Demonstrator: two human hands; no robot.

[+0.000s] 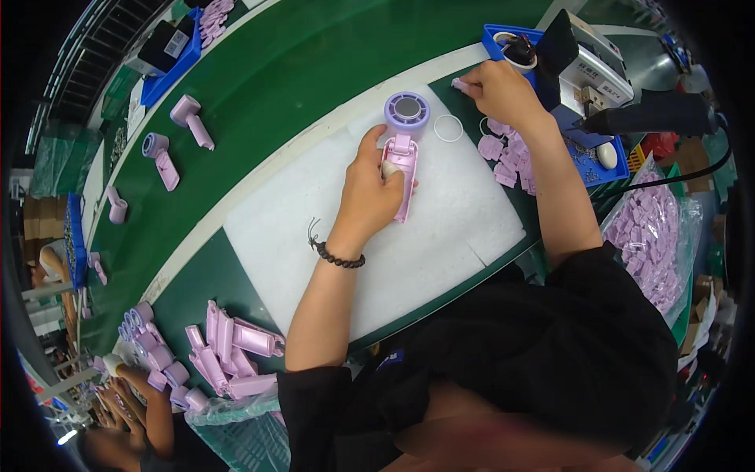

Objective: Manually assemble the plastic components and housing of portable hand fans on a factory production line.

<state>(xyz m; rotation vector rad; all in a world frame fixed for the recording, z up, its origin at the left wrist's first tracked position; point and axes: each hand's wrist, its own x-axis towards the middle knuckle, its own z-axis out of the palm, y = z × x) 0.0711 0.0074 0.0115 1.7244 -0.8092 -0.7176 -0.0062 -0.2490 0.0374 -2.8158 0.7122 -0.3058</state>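
Observation:
My left hand [368,189] is wrapped round a small handheld fan, its purple round head [406,110] pointing away from me and its open pink handle shell [403,157] under my thumb. The fan lies over a white foam sheet [275,204]. To the right, my right hand [503,90] pinches a small pink plastic part [458,83] beyond the foam's far right corner. Just below that hand spreads a pile of flat pink pieces [513,157]. A thin white ring [448,116] lies between the fan and the pile.
Pink handle shells [228,354] and fan heads [153,350] are heaped at left. Beyond a pale rail, several fan units [161,161] lie on the green belt [275,71]. At right are a black power screwdriver [653,114], a blue tray [617,169] and a bag of pink pieces [649,236].

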